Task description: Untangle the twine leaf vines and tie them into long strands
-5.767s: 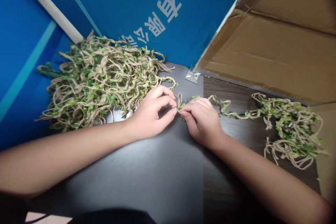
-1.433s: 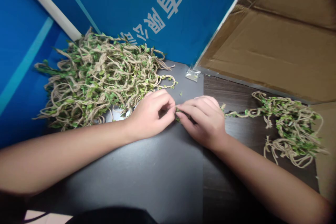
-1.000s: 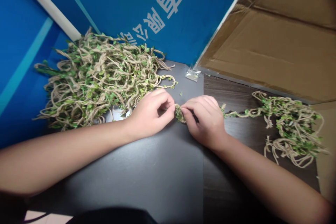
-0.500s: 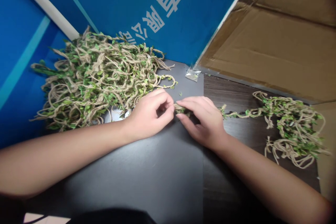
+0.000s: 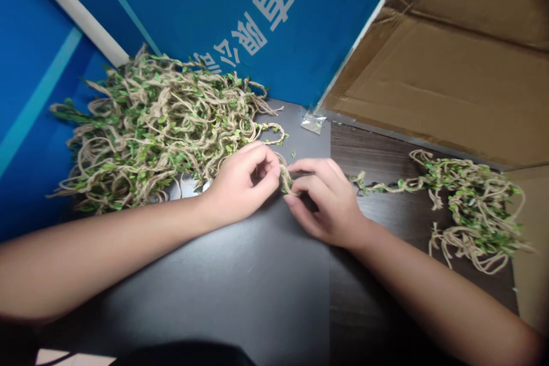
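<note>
My left hand (image 5: 251, 180) is closed in a pinch on a bundled piece of leafy jute twine (image 5: 284, 178), which shows between my two hands. Facing it, my right hand (image 5: 332, 200) grips the other side of that twine, thumb and middle finger close together at its lower end and the index finger lifted. Beyond my right knuckles a leafy twine strand (image 5: 386, 187) runs along the surface to a smaller heap of leafy twine (image 5: 476, 206). My palms hide part of what I hold.
A large tangled pile of leafy twine (image 5: 167, 126) lies at the left against a blue printed panel (image 5: 206, 6). A cardboard sheet (image 5: 450, 80) stands at the right. A small clear plastic packet (image 5: 313, 123) lies near their corner, on the grey mat (image 5: 240, 297) beside dark wood (image 5: 364, 148).
My right fingers have spread and shifted, with the middle finger now apart from the index. More of the bundled twine shows between my hands. My left hand has hardly moved.
</note>
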The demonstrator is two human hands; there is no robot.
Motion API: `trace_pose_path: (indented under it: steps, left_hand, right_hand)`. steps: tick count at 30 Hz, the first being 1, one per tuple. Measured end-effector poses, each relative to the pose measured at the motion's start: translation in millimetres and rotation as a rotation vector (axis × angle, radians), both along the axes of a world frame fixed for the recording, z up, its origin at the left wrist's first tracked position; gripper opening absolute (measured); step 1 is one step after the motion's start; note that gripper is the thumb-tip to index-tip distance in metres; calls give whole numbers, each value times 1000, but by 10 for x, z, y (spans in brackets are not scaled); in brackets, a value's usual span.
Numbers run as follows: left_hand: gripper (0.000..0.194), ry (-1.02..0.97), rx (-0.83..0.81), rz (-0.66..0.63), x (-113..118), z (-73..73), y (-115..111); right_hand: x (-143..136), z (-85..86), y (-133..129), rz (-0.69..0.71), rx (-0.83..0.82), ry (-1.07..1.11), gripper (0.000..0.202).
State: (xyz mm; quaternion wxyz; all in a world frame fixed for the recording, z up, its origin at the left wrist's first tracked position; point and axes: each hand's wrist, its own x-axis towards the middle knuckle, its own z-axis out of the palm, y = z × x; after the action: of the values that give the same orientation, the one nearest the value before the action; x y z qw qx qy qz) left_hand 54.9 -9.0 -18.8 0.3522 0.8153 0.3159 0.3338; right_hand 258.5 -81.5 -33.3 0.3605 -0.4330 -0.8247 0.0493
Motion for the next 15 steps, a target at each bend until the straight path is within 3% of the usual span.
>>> trace_pose_path:
  steps: [7, 15]
  left_hand:
    - [10, 3, 15, -22, -4, -16, -30]
    - [13, 6, -43, 20, -7, -1, -7]
  right_hand:
    - [-23, -47, 38, -92, 60, -51, 22]
    - [3, 49, -9, 81, 152, 19, 10]
